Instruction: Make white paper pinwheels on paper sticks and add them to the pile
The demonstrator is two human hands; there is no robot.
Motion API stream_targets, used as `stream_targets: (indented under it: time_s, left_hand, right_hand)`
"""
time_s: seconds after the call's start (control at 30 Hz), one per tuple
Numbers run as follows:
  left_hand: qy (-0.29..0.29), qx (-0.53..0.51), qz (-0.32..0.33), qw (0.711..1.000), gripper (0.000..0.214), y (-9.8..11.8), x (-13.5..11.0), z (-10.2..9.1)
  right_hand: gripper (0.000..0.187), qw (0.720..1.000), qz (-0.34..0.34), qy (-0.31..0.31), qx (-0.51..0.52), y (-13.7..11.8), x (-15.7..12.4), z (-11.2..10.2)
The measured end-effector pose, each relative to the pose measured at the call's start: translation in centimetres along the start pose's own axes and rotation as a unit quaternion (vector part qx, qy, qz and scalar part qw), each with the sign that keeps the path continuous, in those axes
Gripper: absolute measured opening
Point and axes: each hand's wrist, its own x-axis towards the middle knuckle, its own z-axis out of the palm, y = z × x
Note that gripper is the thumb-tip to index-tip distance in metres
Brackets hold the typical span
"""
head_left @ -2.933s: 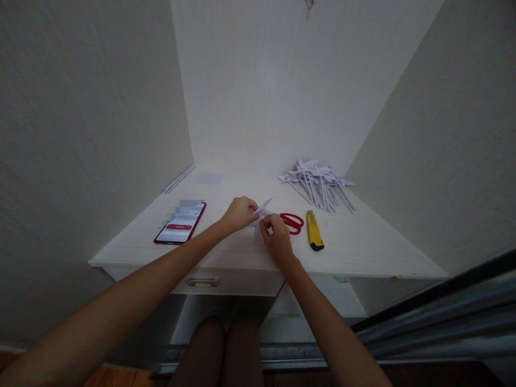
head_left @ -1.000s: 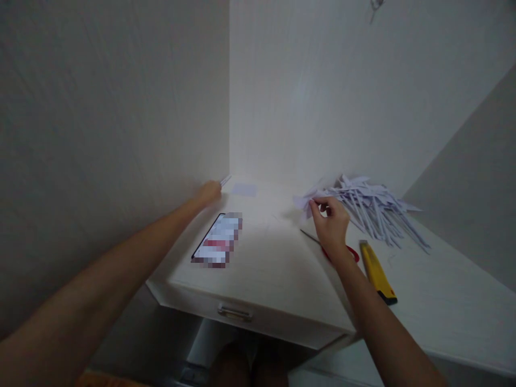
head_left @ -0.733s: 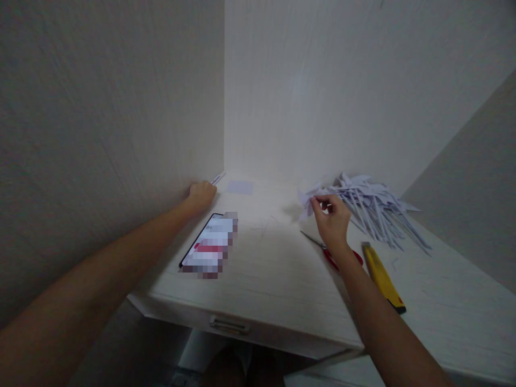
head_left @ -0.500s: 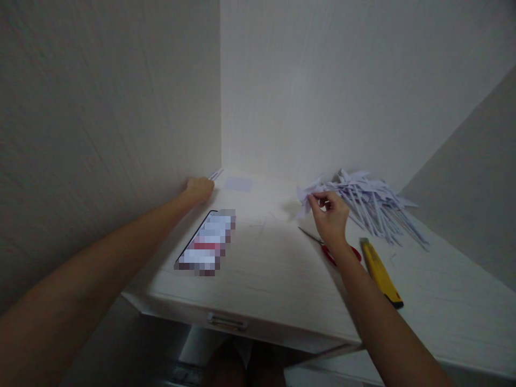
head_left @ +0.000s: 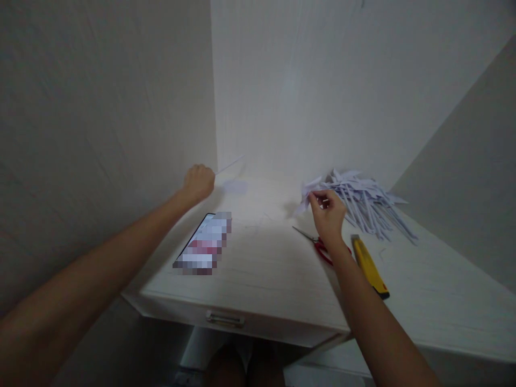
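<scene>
Stick [head_left: 229, 165] lifted off desk [head_left: 262, 269], L hand [head_left: 198, 181]; R hand [head_left: 328, 212] keeps paper [head_left: 306, 194].

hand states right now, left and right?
Left hand: closed on a thin white stick.
Right hand: closed, pinching a folded paper piece.

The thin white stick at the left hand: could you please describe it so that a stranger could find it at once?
On the white wooden desk, go to the far left corner. There the left hand pinches a thin white stick slanting up toward the pale back wall. Unlike the white paper sticks heaped at the right, it is single and off the desk.
</scene>
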Motion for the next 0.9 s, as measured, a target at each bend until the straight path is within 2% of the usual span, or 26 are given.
stream_targets:
  time_s: [0.07,0.13,0.17,0.23,0.27,0.33,0.37,0.4,0.47,0.53,0.67,0.9]
  left_hand:
    - [0.068,-0.039,0.000,0.997,0.030,1.9,-1.9,-1.7]
    - [0.056,-0.207,0.026,0.976,0.022,4.4,-4.7,-2.5]
    - [0.020,-0.327,0.051,0.943,0.019,5.9,-6.4,-2.4]
    - [-0.079,-0.538,0.075,0.836,0.018,8.8,-9.5,-1.3]
    - [-0.110,-0.605,0.074,0.785,0.018,10.2,-10.8,-0.5]
    - [-0.118,-0.694,0.057,0.708,0.021,12.4,-12.8,1.2]
    - [-0.126,-0.725,0.046,0.675,0.025,13.2,-13.5,1.8]
    - [-0.155,-0.739,0.047,0.654,0.030,13.8,-14.0,2.2]
    - [-0.190,-0.743,0.044,0.640,0.034,14.3,-14.8,2.5]
    - [-0.200,-0.736,0.030,0.646,0.036,14.3,-15.5,2.2]
    - [-0.181,-0.733,0.004,0.656,0.040,14.1,-16.6,2.0]
    - [-0.149,-0.718,-0.007,0.680,0.040,14.2,-16.9,2.4]
  right_hand:
    - [0.009,0.998,0.030,0.041,0.033,0.4,0.7,-0.6]
    - [0.009,0.991,0.062,0.099,0.070,1.0,1.3,-1.4]
    - [0.010,0.985,0.078,0.127,0.091,1.2,1.6,-1.9]
    - [0.011,0.973,0.098,0.164,0.132,1.5,1.9,-2.7]
    - [0.011,0.968,0.101,0.171,0.152,1.5,1.9,-3.0]
    - [0.011,0.965,0.093,0.166,0.181,1.3,1.9,-3.5]
    - [0.010,0.965,0.085,0.159,0.190,1.1,1.9,-3.6]
    - [0.009,0.965,0.078,0.153,0.196,0.9,1.8,-3.7]
    - [0.008,0.966,0.069,0.145,0.203,0.5,1.7,-3.8]
    - [0.009,0.965,0.065,0.146,0.210,0.2,1.7,-3.8]
    - [0.011,0.959,0.070,0.159,0.223,0.2,1.7,-4.0]
    - [0.012,0.953,0.079,0.138,0.258,0.1,1.4,-4.0]
